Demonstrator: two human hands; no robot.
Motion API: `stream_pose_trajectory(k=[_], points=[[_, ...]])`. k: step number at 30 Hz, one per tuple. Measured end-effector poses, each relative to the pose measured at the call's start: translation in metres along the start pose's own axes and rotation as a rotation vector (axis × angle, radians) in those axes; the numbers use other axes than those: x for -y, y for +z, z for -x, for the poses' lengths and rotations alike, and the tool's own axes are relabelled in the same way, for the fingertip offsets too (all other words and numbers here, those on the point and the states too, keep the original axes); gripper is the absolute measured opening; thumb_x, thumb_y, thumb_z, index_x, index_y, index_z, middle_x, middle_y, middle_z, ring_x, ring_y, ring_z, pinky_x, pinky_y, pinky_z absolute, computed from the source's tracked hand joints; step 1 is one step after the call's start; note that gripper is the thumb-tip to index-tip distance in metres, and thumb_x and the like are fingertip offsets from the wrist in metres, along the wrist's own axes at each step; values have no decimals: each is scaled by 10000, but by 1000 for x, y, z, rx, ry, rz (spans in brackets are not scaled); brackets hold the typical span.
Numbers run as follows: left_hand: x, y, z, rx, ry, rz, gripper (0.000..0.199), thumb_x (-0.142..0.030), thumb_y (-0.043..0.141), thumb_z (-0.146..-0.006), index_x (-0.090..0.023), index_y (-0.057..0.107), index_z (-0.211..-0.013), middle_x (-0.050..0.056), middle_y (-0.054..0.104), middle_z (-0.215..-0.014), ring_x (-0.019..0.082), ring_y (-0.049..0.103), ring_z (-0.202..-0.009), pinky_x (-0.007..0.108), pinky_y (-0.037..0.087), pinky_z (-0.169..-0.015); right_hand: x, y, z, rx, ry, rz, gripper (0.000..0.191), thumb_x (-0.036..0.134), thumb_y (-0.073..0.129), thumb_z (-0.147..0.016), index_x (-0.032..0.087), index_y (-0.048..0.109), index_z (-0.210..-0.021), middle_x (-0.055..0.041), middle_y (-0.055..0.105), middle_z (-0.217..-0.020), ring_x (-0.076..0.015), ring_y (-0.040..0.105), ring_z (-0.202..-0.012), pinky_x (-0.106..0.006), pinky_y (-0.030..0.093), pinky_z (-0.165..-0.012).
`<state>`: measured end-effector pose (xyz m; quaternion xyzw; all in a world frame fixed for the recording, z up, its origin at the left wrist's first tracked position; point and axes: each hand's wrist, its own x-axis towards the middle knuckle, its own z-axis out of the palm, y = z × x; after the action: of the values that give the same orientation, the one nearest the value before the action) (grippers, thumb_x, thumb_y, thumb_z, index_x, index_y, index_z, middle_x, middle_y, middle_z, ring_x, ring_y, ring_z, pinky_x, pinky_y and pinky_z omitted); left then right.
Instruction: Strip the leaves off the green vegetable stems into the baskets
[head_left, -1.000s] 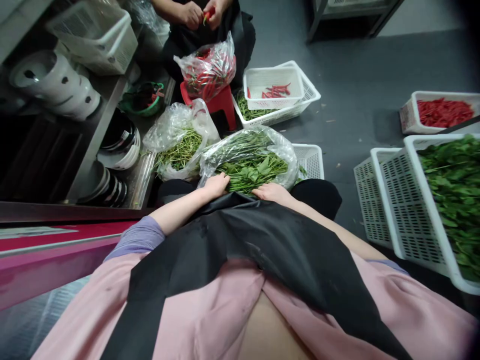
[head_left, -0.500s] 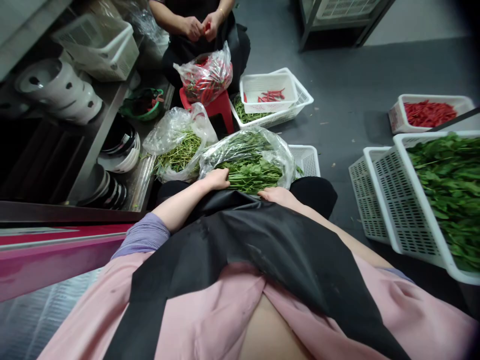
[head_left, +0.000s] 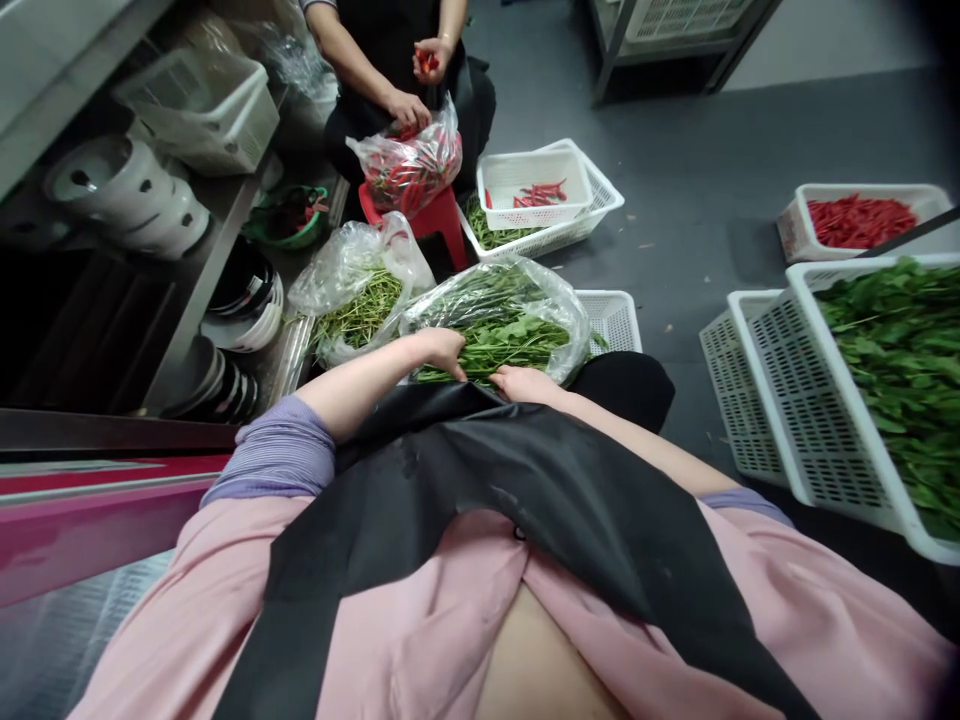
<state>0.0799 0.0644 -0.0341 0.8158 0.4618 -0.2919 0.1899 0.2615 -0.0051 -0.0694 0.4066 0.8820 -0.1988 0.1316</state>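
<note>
My left hand [head_left: 444,350] reaches over the near left side of an open clear plastic bag [head_left: 566,300]. Its fingers curl down and close on the stems of long leafy greens [head_left: 517,340]. Close by on the right, my right hand [head_left: 525,383] has its fingers pressed together on the near edge of the same greens, its fingertips partly hidden by the stems and the black apron [head_left: 480,440]. The greens lie in the bag between my knees, leaves mostly to the right. Left of it, a second plastic bag [head_left: 330,270] holds thin green stems [head_left: 367,310].
Opposite, a co-worker's hand [head_left: 409,108] is at a bag of red chillies [head_left: 420,175] on a red stool [head_left: 442,225]. White baskets [head_left: 600,190] stand beyond my bag. At right are a large basket of greens [head_left: 900,370] and a chilli basket [head_left: 862,220]. Metal shelving [head_left: 225,230] borders the left.
My left hand has shifted slightly right and bent downward; my right hand has moved left, so they are closer together. The co-worker's hands have parted, one lowering to the chilli bag.
</note>
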Motion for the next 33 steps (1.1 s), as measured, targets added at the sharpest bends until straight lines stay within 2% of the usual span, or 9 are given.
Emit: stream_pose_trajectory(k=[3,6,9,13,17,20,27,31,33], points=[[-6,29,3,-97,-60,-84,448,-357,604,-760,-113,668,-1130,179,695,-1048,288,650,-981,319,491,-808,-4,7,1,3,28,-23,406,287,370,-960,162,533,-1310,-143,597,-1207,-228,642,-1013,-295,494,-770],[-3,29,8,-196,-52,-122,347,-246,512,-821,-117,699,-1084,191,659,-1112,287,607,-1077,332,476,-859,-7,9,5,23,5,-30,404,298,363,-964,177,537,-1308,-130,622,-1167,-221,645,-988,-297,490,-771],[-2,-7,14,-233,-5,-141,337,-285,557,-800,-145,725,-1056,174,651,-1143,297,580,-1114,337,457,-899,-5,8,4,-11,-143,-18,407,313,383,-960,165,547,-1302,-130,627,-1171,-220,618,-1022,-303,483,-812],[-24,-68,25,-155,8,-147,386,-268,647,-711,-141,729,-1067,156,707,-1020,290,637,-987,329,470,-850,8,7,-13,-218,-368,46,474,268,367,-959,104,459,-1394,-173,453,-1432,-255,463,-1262,-362,401,-1000],[-55,-98,35,-166,33,-254,355,-176,666,-662,-143,748,-1006,149,722,-964,283,639,-994,322,466,-847,22,18,-39,-380,-109,104,551,170,292,-946,62,305,-1486,-216,283,-1531,-314,321,-1382,-478,291,-1078],[-63,-106,43,-212,32,-259,353,-167,663,-670,-143,747,-1012,153,717,-977,291,635,-1007,339,459,-857,25,32,-51,-321,57,139,547,192,231,-959,40,327,-1476,-261,305,-1503,-371,365,-1343,-534,300,-1040],[-40,-140,72,-259,5,-256,380,-298,640,-749,-190,716,-1105,71,701,-966,235,623,-982,295,427,-864,20,37,-65,-126,-9,153,523,239,271,-965,104,386,-1458,-255,329,-1491,-341,402,-1321,-514,336,-1021],[-9,-162,99,-133,40,-314,352,-306,685,-744,-151,722,-1058,12,684,-805,124,587,-761,216,414,-779,11,33,-65,-98,-22,89,532,247,282,-963,166,348,-1485,-190,299,-1529,-307,384,-1337,-453,363,-1023],[6,-177,119,-228,38,-291,376,-355,716,-736,-85,723,-997,-23,642,-659,62,504,-628,171,399,-732,7,35,-65,-130,-43,78,526,235,296,-960,176,365,-1478,-168,305,-1531,-302,356,-1356,-438,332,-1058]])
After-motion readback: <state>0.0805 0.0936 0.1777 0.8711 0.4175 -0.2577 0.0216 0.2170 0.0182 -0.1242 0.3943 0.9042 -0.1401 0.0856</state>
